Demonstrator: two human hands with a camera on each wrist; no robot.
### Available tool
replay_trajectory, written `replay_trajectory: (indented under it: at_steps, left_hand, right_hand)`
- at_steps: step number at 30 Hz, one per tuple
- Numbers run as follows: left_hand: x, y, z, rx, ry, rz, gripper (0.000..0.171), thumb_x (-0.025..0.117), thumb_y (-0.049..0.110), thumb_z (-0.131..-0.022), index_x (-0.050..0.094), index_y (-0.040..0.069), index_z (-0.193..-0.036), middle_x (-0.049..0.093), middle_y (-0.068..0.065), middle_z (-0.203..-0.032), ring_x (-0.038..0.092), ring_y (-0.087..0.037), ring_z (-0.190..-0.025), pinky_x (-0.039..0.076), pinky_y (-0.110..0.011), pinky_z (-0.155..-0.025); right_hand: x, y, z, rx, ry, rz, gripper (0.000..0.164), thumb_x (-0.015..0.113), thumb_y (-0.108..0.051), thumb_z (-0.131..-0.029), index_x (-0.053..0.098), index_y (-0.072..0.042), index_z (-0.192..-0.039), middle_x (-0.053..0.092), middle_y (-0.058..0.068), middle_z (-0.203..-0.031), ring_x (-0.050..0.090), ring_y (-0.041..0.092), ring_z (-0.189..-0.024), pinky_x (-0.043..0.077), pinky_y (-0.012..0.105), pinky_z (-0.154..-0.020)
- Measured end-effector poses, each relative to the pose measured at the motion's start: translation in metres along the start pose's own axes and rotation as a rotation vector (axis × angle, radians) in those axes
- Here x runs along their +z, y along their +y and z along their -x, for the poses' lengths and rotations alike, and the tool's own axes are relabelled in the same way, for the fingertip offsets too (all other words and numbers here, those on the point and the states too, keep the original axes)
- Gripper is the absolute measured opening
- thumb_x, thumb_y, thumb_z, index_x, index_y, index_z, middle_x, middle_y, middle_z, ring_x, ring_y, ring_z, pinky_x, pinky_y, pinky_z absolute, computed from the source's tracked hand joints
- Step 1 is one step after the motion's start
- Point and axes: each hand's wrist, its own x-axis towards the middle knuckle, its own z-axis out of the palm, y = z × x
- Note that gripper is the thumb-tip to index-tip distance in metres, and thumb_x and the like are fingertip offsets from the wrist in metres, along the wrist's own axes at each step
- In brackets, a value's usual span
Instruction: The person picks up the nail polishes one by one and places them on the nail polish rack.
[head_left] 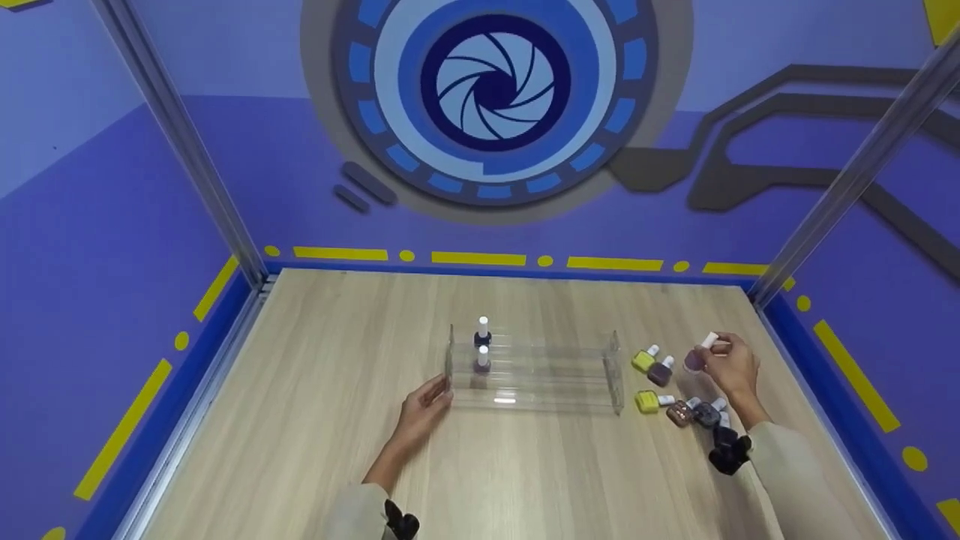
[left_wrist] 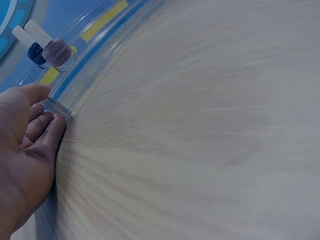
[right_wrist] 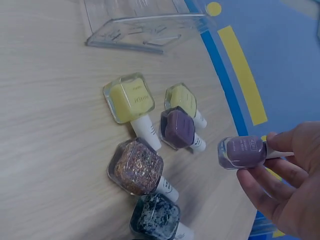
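My right hand [head_left: 733,367] pinches a mauve nail polish bottle [right_wrist: 243,151] by its white cap, tilted above the table at the right. At the clear tiered rack [head_left: 616,375], my left hand [head_left: 422,411] grips the left end, thumb and fingertips at its corner. Standing on the rack's left part are a dark blue nail polish bottle [head_left: 482,339] and, one tier in front, another mauve bottle [left_wrist: 57,52]. Loose bottles lie between rack and right hand: a yellow one [head_left: 643,361], a purple one [right_wrist: 180,129], a second yellow [right_wrist: 131,98], a glitter one [right_wrist: 136,167] and a dark speckled one [right_wrist: 156,217].
The wooden table [head_left: 315,360] is bounded by blue panels at the back and sides, with metal posts [head_left: 244,255] at the corners. Near the right wrist, a further white cap [head_left: 724,420] shows, its bottle mostly hidden by the black wrist camera [head_left: 729,450].
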Motion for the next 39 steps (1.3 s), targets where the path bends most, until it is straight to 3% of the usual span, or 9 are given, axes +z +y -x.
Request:
replay_trajectory:
  at_steps: [13, 26, 33, 39]
  left_hand:
    - [0.000, 0.000, 0.000, 0.013, 0.015, -0.016, 0.055, 0.058, 0.019, -0.106, 0.040, -0.003, -0.153, 0.043, -0.025, -0.158, 0.038, -0.040, -0.150, 0.040, -0.043, -0.123]
    - [0.002, -0.001, 0.002, 0.059, 0.013, -0.009, 0.054, 0.059, 0.018, -0.105, 0.043, -0.005, -0.151, 0.046, -0.027, -0.155, 0.041, -0.042, -0.148, 0.041, -0.047, -0.121]
    - [0.003, -0.002, 0.001, 0.061, -0.001, -0.014, 0.054, 0.058, 0.017, -0.105, 0.041, -0.006, -0.152, 0.045, -0.027, -0.156, 0.041, -0.041, -0.148, 0.041, -0.045, -0.122]
    - [-0.001, -0.001, 0.003, 0.060, -0.011, 0.007, 0.055, 0.056, 0.018, -0.106, 0.039, -0.006, -0.153, 0.042, -0.028, -0.157, 0.038, -0.043, -0.149, 0.042, -0.042, -0.121]
  right_hand:
    - [0.008, -0.030, 0.004, -0.044, -0.049, -0.141, 0.040, 0.071, -0.003, -0.092, 0.058, 0.014, -0.125, 0.070, 0.034, -0.110, 0.056, -0.015, -0.067, 0.054, 0.004, -0.059]
    - [0.017, -0.055, 0.020, -0.120, -0.235, -0.130, 0.036, 0.070, -0.007, -0.095, 0.060, 0.008, -0.127, 0.070, 0.029, -0.116, 0.062, -0.012, -0.079, 0.057, 0.008, -0.070]
    - [0.024, -0.068, 0.027, -0.159, -0.282, -0.089, 0.037, 0.073, -0.012, -0.094, 0.062, 0.005, -0.125, 0.072, 0.027, -0.117, 0.065, -0.004, -0.085, 0.053, 0.006, -0.072]
    - [0.039, -0.078, 0.030, -0.196, -0.313, -0.116, 0.035, 0.075, -0.012, -0.094, 0.064, 0.005, -0.123, 0.073, 0.026, -0.114, 0.068, -0.002, -0.086, 0.053, 0.007, -0.074]
